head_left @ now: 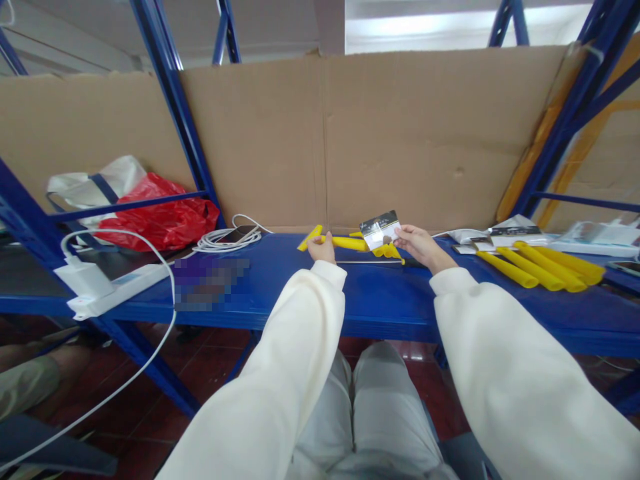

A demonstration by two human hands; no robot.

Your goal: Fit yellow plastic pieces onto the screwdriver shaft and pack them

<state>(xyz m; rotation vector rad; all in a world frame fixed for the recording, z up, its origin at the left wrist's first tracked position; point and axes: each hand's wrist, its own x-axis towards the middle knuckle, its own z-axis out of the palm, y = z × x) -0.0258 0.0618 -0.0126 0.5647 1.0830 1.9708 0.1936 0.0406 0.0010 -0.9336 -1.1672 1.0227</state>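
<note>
My left hand [323, 248] is closed around a yellow plastic tool [349, 244], whose flat head sticks out to the left and whose thick handle runs right. A black-and-white printed card [381, 231] is pinched by its right edge in my right hand [417, 244]. The card is tilted up just beyond the handle's end, partly in front of more yellow pieces [388, 251]; I cannot tell whether it touches them. Below both hands, a thin metal rod [367, 262] lies across the blue tabletop [385, 293].
Several yellow tapered handles [543, 267] with printed cards lie on the right. At left stand a red plastic bag [160, 210], a coiled white cable [227, 239] and a power strip [123, 287] with a charger. Cardboard [400, 133] walls the back between blue metal posts [173, 100].
</note>
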